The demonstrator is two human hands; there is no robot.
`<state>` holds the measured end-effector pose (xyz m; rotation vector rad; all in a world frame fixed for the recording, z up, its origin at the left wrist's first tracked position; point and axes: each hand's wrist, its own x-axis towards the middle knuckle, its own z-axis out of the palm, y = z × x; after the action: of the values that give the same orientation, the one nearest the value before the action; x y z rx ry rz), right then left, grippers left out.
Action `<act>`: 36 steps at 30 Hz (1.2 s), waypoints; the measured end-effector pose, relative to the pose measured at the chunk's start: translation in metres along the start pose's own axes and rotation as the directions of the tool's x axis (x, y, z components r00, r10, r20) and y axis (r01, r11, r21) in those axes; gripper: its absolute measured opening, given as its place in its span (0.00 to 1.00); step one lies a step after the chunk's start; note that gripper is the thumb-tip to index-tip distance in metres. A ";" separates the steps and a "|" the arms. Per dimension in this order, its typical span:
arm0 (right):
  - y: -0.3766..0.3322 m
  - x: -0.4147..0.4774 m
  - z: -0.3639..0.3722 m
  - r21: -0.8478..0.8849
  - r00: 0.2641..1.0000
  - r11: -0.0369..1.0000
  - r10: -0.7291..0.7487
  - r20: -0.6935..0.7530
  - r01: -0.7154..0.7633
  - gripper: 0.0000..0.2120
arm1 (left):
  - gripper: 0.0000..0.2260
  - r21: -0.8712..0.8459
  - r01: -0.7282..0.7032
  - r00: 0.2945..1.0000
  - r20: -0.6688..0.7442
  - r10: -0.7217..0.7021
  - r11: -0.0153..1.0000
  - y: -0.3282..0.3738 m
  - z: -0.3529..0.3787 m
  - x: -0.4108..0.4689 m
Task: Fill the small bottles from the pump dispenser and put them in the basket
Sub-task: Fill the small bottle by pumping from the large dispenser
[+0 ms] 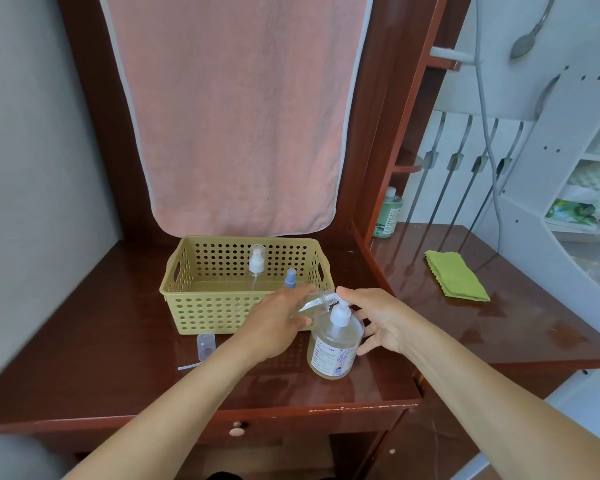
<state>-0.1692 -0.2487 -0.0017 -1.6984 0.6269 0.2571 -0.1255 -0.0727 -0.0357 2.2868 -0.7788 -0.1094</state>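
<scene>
Left hand (274,322) clamped on small bottle (317,301), tilted neck at pump dispenser (335,339) spout beside basket (222,315); right hand (378,322) open on pump — press slow, keep neck under nozzle

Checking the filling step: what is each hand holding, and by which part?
Left hand grips the small clear bottle by its body, open neck tilted toward the pump dispenser. Right hand rests on the pump head.

Two bare forearms are showing, both entering from the edge nearest the wearer, below the yellow perforated plastic basket (246,289); no sleeves are covering them; the left hand (274,327) and right hand (381,320) are wearing nothing visible.
</scene>
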 end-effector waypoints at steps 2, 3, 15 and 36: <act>0.000 -0.001 0.000 0.007 1.000 1.000 0.001 0.003 -0.001 0.12 | 0.22 -0.005 0.002 1.000 0.003 -0.002 1.000 0.000 0.001 0.000; 0.000 -0.002 -0.001 0.012 1.000 1.000 0.005 0.012 -0.005 0.12 | 0.22 -0.012 0.000 1.000 0.006 0.000 1.000 0.000 0.001 0.000; 0.000 -0.001 0.000 0.003 1.000 1.000 0.005 0.013 -0.005 0.14 | 0.24 -0.042 -0.001 1.000 0.002 0.001 0.999 -0.005 0.004 0.003; 0.000 -0.002 0.003 -0.010 1.000 1.000 0.011 -0.009 -0.011 0.18 | 0.24 -0.026 -0.026 1.000 0.005 0.026 0.999 -0.006 0.004 0.006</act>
<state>-0.1706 -0.2451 -0.0014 -1.7069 0.6434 0.2609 -0.1188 -0.0755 -0.0417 2.2524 -0.8054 -0.1126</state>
